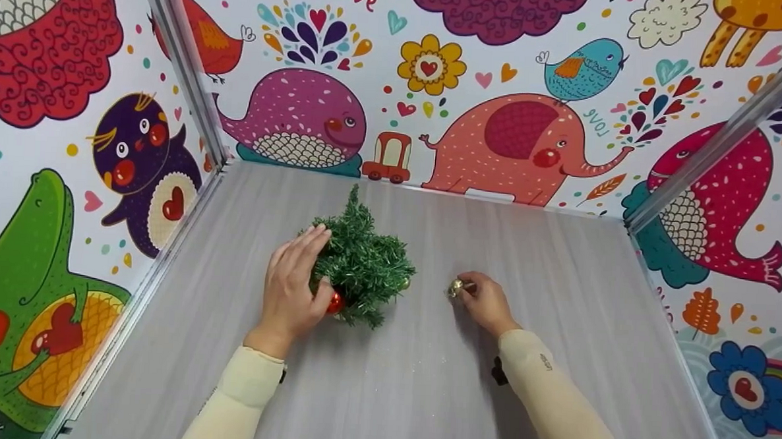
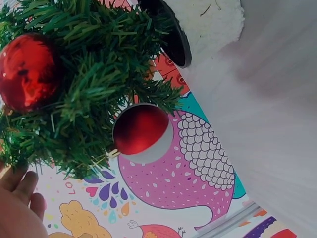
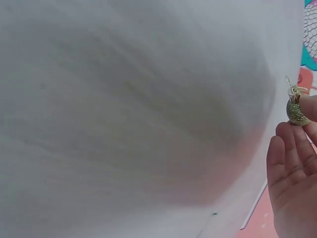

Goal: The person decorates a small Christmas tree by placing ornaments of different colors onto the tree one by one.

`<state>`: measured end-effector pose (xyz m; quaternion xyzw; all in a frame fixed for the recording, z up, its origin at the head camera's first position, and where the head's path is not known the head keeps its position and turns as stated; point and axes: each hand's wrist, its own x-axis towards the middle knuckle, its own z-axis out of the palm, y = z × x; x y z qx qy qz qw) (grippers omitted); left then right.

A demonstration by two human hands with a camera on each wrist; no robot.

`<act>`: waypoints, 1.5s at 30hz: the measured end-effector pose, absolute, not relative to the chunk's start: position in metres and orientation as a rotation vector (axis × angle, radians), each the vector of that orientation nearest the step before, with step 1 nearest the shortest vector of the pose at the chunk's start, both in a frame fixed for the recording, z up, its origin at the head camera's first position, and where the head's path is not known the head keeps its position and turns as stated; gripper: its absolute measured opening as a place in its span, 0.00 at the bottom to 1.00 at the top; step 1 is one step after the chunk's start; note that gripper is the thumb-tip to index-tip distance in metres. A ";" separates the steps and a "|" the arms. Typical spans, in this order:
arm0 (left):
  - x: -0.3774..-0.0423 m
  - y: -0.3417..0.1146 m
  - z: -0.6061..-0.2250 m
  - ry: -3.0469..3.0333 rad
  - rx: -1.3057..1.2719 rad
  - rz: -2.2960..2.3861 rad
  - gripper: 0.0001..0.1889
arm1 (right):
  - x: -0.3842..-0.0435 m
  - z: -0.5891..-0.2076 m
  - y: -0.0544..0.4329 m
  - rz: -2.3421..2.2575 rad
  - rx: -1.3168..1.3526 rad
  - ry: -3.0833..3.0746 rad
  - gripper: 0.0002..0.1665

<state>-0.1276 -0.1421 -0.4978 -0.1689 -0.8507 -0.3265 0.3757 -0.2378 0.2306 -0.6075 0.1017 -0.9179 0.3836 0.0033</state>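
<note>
A small artificial Christmas tree [image 1: 369, 265] stands on the table, left of the middle. My left hand [image 1: 290, 288] rests against its left side, fingers extended along the branches and thumb beside a shiny red bauble [image 1: 336, 303]. In the left wrist view, two red baubles hang among the needles, one large in view [image 2: 29, 72] and one lower down [image 2: 141, 130]. To the right of the tree, my right hand [image 1: 489, 306] pinches a small gold bauble [image 1: 455, 288] between thumb and fingers. Glittery gold, with a thin loop on top, it shows at the right wrist view's edge [image 3: 296, 111].
Grey wood-grain table [image 1: 416, 392] lies beneath both hands, with tiny glitter specks in front of the tree. Cartoon-printed panels [image 1: 500, 145] enclose it at the back and sides, with metal posts [image 1: 193, 72] at the corners. Another gold bauble [image 1: 406, 283] hangs on the tree's right side.
</note>
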 end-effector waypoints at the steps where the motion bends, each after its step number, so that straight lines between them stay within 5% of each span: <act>1: -0.128 -0.142 -0.498 -2.176 -0.431 -0.834 0.35 | -0.236 -0.606 0.230 1.207 0.333 -2.867 0.16; 45: -0.128 -0.122 -0.490 -2.169 -0.513 -0.641 0.28 | -0.162 -0.520 0.166 1.270 1.145 -2.332 0.18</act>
